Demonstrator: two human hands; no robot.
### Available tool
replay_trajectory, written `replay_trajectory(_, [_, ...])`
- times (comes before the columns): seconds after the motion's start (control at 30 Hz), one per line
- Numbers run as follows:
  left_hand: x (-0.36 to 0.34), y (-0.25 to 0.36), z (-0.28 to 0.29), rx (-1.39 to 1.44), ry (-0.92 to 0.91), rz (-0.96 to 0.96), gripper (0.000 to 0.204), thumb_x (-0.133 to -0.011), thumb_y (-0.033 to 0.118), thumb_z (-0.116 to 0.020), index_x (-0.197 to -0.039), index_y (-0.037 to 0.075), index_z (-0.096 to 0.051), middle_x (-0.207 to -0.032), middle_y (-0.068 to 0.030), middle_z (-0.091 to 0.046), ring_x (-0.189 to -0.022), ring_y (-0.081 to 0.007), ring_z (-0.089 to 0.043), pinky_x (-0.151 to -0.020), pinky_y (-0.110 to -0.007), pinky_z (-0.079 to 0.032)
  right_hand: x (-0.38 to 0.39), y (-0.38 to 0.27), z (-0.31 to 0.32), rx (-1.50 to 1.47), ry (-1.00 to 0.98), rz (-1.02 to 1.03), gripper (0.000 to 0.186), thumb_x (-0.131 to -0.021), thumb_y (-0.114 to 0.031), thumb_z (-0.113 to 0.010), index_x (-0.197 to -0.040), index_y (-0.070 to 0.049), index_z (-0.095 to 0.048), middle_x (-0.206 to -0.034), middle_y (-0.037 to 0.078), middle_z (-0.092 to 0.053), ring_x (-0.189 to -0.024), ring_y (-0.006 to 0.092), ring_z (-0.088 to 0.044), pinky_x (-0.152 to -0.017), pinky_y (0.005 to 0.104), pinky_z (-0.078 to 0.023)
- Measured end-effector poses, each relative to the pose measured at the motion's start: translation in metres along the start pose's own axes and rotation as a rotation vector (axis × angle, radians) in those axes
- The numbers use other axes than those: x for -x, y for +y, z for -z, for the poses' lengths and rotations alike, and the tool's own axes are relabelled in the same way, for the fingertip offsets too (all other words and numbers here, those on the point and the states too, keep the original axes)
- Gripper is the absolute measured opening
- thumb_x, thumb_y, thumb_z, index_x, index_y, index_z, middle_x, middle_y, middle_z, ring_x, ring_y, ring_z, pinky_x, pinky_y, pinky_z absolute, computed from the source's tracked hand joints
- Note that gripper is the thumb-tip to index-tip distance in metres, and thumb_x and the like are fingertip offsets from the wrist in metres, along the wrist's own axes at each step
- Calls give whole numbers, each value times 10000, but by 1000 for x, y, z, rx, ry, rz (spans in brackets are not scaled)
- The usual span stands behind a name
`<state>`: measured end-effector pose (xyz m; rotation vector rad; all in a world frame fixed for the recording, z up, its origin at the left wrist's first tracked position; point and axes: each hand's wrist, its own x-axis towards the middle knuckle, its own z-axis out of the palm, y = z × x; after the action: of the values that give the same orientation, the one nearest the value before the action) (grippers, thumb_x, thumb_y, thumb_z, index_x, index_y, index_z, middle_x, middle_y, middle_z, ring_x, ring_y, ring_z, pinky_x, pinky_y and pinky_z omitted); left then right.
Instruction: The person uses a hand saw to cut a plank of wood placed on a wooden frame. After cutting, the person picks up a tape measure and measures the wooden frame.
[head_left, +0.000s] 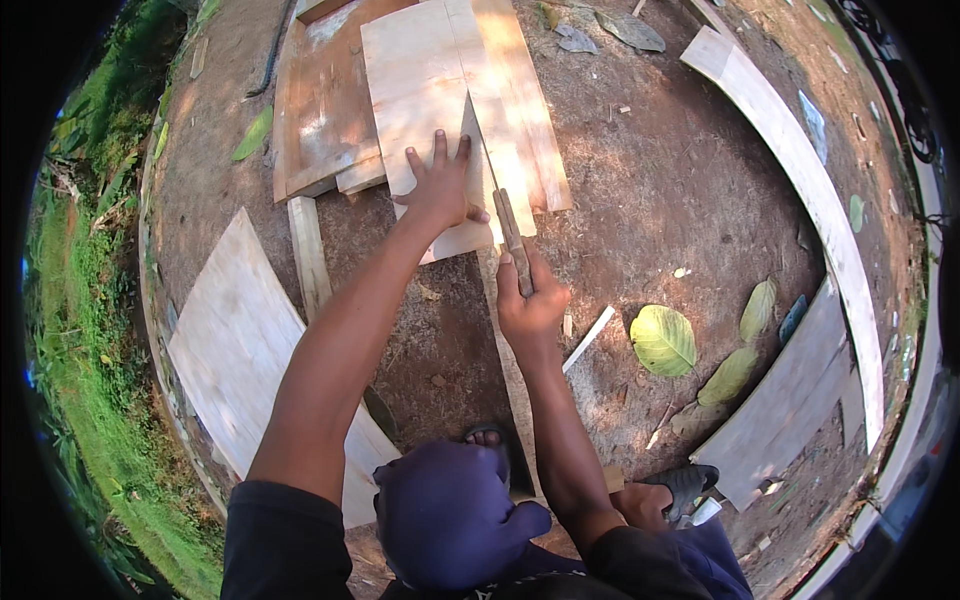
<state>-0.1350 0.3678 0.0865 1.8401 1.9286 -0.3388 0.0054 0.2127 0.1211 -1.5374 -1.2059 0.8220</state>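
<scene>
A pale plywood sheet [412, 70] lies across wooden boards on the ground, with a thin line running up its far part. My left hand [440, 190] presses flat on the sheet, left of the saw, its fingers spread. Closed around a handle, my right hand [534, 308] holds a handsaw [506, 218] at the sheet's near right edge. The saw's narrow dark blade points away from me along the line; how deep it sits in the wood I cannot tell.
Brown wooden panels [325, 110] lie under and left of the sheet. Loose plywood pieces rest at left [235, 330] and right [775, 400]. A long curved-looking pale strip [800, 170] stretches along the right. Several leaves, including a yellow-green leaf [662, 340], and a small offcut [588, 338] dot the dirt.
</scene>
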Motion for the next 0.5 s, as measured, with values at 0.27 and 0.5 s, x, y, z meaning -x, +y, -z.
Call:
replay_trajectory(0.27, [10,10,13,79,-51,38,1372,-639,431,-963,-1671,283,-71,-1740,-135,11,-1526,-583,47,-1024,-914,-247,97,5,68,109,-49,-113,399,-940,-106,-687,-1309,41,-654,-909,226,-754,-697,241,-748,-653,353,-577])
replay_trajectory(0.5, [5,8,7,14,-31,-9,1388,-639,459,-960,-1671,186,-74,-1720,-215,-61,-1564,-505,-15,-1161,-798,-178,1,1,-1,18,12,-81,327,-970,-129,-690,-1243,52,-695,-696,77,-677,-599,68,-549,-542,281,-463])
